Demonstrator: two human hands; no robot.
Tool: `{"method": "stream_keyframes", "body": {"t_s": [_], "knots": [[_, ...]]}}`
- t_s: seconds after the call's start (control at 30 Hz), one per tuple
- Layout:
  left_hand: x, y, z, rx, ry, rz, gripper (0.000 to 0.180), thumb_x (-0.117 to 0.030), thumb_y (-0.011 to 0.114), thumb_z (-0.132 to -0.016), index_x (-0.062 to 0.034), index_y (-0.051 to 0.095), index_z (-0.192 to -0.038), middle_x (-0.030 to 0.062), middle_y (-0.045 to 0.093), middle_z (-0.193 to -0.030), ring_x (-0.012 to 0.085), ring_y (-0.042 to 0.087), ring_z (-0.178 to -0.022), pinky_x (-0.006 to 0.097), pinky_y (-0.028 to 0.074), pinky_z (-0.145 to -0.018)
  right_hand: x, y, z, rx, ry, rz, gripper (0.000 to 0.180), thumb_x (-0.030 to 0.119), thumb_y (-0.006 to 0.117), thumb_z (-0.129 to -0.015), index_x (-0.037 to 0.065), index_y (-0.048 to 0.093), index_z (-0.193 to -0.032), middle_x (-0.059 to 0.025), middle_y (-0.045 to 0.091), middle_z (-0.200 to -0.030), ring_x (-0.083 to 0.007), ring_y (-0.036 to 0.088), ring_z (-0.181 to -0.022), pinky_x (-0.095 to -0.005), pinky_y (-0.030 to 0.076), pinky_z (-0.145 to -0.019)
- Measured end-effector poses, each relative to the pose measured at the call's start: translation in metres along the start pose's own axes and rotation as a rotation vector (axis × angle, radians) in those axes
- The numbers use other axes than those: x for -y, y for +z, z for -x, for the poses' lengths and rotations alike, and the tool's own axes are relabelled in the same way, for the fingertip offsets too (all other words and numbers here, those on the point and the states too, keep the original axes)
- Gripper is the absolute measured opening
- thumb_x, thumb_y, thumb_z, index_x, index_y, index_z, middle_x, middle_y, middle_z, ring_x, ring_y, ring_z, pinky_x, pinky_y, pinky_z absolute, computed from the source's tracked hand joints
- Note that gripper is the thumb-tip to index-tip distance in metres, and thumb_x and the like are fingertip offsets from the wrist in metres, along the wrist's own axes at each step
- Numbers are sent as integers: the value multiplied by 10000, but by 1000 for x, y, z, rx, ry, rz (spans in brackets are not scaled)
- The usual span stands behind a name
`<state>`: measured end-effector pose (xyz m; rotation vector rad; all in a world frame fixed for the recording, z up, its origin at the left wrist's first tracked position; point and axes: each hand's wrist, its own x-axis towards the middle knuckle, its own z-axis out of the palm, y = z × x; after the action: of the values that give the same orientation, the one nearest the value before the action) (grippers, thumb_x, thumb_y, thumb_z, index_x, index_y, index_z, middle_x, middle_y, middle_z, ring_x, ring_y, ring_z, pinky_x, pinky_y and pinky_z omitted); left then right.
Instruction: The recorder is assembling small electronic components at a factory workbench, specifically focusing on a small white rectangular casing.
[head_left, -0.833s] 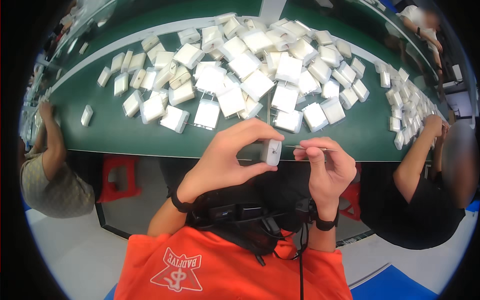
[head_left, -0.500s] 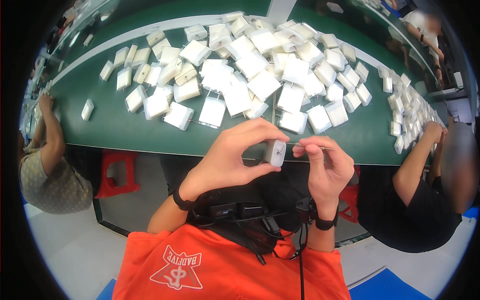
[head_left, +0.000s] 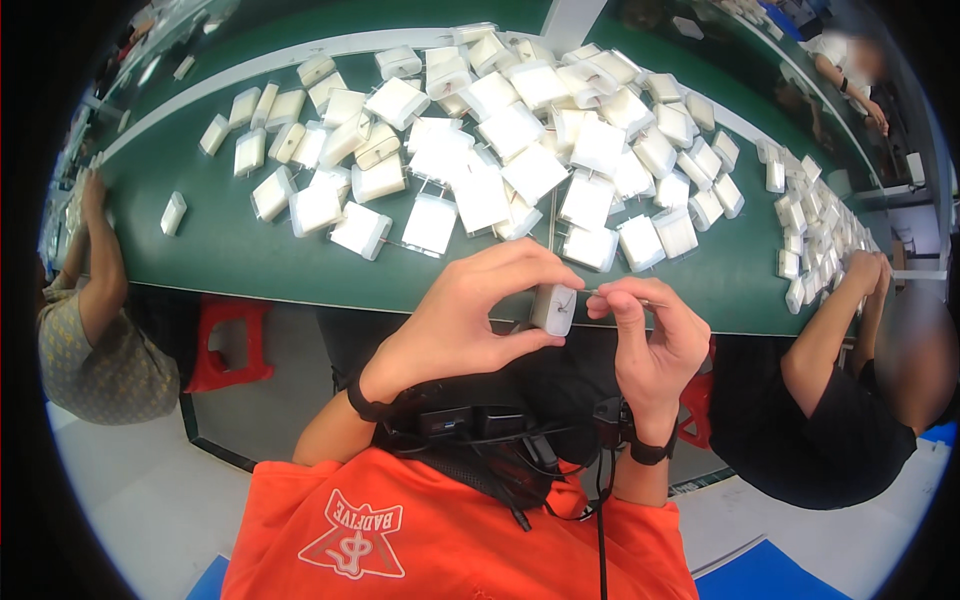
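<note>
White block (head_left: 551, 309), head view, at 3 o'clock of centre: clamped across its sides in left grip (head_left: 470, 315), end face (head_left: 565, 314) turned toward 3 o'clock. Slim metal tool (head_left: 586, 291) beyond that face: pinched in right grip (head_left: 655, 325), tip beside block, contact impossible to confirm. Toward 12 o'clock: heaped blocks (head_left: 535, 172) on green counter (head_left: 290, 260). Step in hand, apparently: working tool near dark-marked end face. For next move: hold block steady, align tip with mark.

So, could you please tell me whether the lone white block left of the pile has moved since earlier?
No: judged by the green table's near edge, the lone white block hasn't shifted.
</note>
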<state>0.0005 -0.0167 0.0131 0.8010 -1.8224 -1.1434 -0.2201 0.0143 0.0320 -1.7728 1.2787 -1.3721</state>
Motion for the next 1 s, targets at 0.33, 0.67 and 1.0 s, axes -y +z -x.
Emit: {"method": "stream_keyframes", "body": {"t_s": [0.33, 0.67, 1.0], "knots": [[1, -1, -1, -6, 19, -9, 495, -12, 932, -750, -45, 773, -1218, 94, 747, -1159, 275, 726, -1084, 371, 570, -967, 4, 1, -3, 5, 3, 32, 47, -5, 774, -992, -49, 762, -995, -111, 784, -846, -178, 763, -734, -281, 584, -678], [0, -1, 0, -3, 16, 0, 521, -4, 937, -735, -22, 755, -1222, 108, 758, -1211, 302, 724, -1132, 387, 570, -1002, 25, 7, -24, 115, -144, 360, 39, 9, 814, -942, 0, 784, -964, -105, 776, -824, -189, 768, -707, -298, 562, -626], [4, -1, 1, 2, 27, -10, 555, 12, 931, -729, -26, 751, -1252, 103, 761, -1223, 295, 726, -1145, 379, 570, -1006, 17, -3, -29, 25, -58, 92, 164, 55, 697, -1056, -48, 707, -930, -124, 719, -832, -193, 699, -710, -301, 528, -664]]}}
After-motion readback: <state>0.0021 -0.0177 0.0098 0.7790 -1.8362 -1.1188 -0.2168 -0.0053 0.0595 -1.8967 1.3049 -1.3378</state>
